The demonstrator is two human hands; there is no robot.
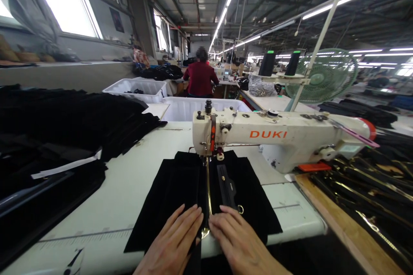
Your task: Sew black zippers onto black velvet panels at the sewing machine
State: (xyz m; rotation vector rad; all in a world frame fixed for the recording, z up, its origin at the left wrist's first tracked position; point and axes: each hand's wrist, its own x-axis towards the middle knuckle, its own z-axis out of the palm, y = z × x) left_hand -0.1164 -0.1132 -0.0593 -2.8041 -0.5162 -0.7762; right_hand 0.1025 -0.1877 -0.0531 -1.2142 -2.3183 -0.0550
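Observation:
A black fabric panel [174, 189] lies on the sewing machine bed, with a gold-toothed zipper [209, 193] running down its middle to the presser foot [205, 160]. My left hand [180, 234] rests flat on the panel left of the zipper, fingers stretched out. Just right of the zipper, my right hand [234, 236] lies on the fabric with fingers slightly bent, the fingertips touching the zipper's edge. Between both hands shows a gold zipper slider [204, 233]. A black strip with a small label [227, 187] and a gold ring [240, 209] sit on the panel's right half.
The white sewing machine [238, 131] spans the table's right side. Black fabric piles [58, 124] cover the left. Zippered pieces [371, 197] lie at right by a wooden edge [332, 219]. White bins [135, 88], a fan [322, 75] and a seated person [200, 77] are beyond.

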